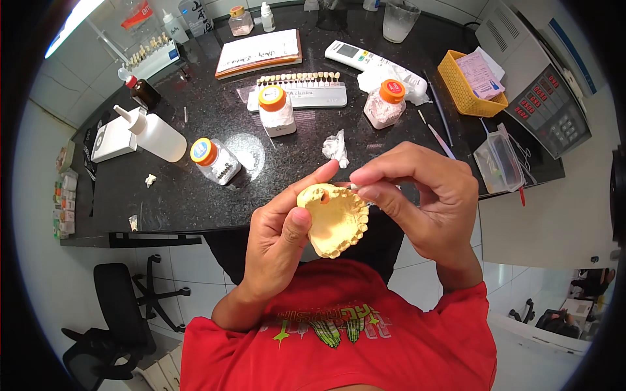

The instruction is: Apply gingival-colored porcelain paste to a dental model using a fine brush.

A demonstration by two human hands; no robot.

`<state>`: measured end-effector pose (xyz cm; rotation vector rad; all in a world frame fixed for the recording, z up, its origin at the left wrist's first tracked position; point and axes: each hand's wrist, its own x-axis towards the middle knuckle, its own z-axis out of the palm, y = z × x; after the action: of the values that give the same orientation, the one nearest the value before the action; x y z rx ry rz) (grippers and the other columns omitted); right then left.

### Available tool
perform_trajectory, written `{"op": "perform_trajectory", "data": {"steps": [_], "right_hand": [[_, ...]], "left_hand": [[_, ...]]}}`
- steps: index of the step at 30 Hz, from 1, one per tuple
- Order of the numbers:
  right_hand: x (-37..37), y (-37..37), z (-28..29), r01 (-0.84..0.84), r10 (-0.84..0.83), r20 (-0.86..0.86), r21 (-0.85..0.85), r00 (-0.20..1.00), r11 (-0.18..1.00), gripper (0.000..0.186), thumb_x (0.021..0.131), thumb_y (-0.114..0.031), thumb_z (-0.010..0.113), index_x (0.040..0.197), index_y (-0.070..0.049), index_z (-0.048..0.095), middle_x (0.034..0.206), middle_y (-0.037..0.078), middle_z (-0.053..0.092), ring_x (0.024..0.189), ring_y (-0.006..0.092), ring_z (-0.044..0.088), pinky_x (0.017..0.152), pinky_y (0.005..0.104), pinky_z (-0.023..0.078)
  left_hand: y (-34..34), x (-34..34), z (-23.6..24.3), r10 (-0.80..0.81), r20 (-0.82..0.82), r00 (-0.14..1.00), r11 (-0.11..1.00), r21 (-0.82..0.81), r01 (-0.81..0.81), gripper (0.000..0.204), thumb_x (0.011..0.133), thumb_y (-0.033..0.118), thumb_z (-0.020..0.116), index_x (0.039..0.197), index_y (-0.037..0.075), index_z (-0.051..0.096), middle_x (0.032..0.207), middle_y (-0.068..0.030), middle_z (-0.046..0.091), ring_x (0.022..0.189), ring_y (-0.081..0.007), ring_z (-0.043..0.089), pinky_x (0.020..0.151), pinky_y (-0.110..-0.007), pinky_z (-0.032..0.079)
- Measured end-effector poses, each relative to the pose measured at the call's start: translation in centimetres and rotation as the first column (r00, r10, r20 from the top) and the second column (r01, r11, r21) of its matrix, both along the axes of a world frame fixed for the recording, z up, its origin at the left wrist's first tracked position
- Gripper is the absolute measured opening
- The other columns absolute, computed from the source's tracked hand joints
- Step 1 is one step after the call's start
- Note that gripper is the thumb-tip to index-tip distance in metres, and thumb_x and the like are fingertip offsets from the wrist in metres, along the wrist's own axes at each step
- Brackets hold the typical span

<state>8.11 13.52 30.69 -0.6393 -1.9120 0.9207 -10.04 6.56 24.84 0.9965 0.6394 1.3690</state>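
Observation:
My left hand point(277, 238) grips a yellow plaster dental cast point(329, 225) by its left side, thumb on the inner face and fingers behind. A row of teeth curves round the cast's right edge, and a reddish-brown spot marks its upper left part. At the cast's upper edge my right hand point(424, 195) pinches a small pale piece point(354, 186) between thumb and forefinger. The fingertips mostly cover this piece, so I cannot tell whether it touches the teeth. Just beyond my hands a crumpled white tissue point(336, 148) lies on the black worktop point(215, 107).
Orange-capped powder jars point(278, 116) stand beyond the hands, before a tooth shade guide point(313, 94). A white squeeze bottle point(156, 135) is at left. At right are a yellow basket point(469, 98), a clear plastic box point(499, 163) and a machine with red displays point(548, 98).

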Motion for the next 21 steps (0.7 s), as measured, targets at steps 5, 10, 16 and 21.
{"op": "perform_trajectory", "data": {"steps": [5, 10, 16, 21], "right_hand": [[-0.6, 0.5, 0.1, -0.014, 0.01, 0.063, 0.073, 0.998, 0.997, 0.009, 0.08, -0.002, 0.073, 0.089, 0.001, 0.069, 0.082, 0.01, 0.067, 0.075, 0.0155, 0.064, 0.066, 0.0253, 0.049], [-0.9, 0.3, -0.2, -0.041, 0.038, 0.061, 0.059, 0.997, 0.997, 0.01, 0.08, -0.003, 0.073, 0.089, 0.0, 0.069, 0.082, 0.01, 0.066, 0.076, 0.0156, 0.063, 0.067, 0.0262, 0.049], [-1.1, 0.6, -0.4, -0.058, 0.056, 0.062, 0.017, 0.996, 0.998, 0.013, 0.08, -0.001, 0.071, 0.093, -0.003, 0.07, 0.083, 0.007, 0.066, 0.071, 0.0162, 0.064, 0.062, 0.0268, 0.051], [-1.2, 0.8, -0.5, -0.075, 0.078, 0.109, -0.033, 0.991, 0.997, 0.013, 0.083, -0.012, 0.073, 0.086, -0.001, 0.068, 0.083, 0.007, 0.064, 0.072, 0.0115, 0.057, 0.065, 0.0239, 0.045]], "left_hand": [[-0.1, -0.1, -0.2, 0.035, -0.065, 0.997, 0.999, 0.001, -0.035, 0.062, 0.098, 0.039, 0.051, 0.139, -0.006, 0.042, 0.131, -0.012, 0.057, 0.114, -0.0145, 0.056, 0.098, -0.028, 0.044], [-0.1, -0.1, -0.3, 0.073, -0.067, 0.995, 0.997, 0.014, -0.072, 0.06, 0.098, 0.039, 0.052, 0.138, -0.005, 0.045, 0.13, -0.0132, 0.057, 0.114, -0.0157, 0.056, 0.099, -0.029, 0.043], [0.0, -0.1, -0.4, 0.094, -0.101, 0.99, 0.995, 0.049, -0.09, 0.058, 0.098, 0.039, 0.053, 0.136, -0.006, 0.047, 0.129, -0.0138, 0.058, 0.115, -0.0163, 0.056, 0.099, -0.03, 0.043], [-0.1, 0.0, -0.5, 0.091, -0.101, 0.991, 0.996, 0.032, -0.089, 0.058, 0.098, 0.038, 0.053, 0.135, -0.006, 0.048, 0.127, -0.0138, 0.059, 0.113, -0.0159, 0.057, 0.097, -0.029, 0.044]]}}
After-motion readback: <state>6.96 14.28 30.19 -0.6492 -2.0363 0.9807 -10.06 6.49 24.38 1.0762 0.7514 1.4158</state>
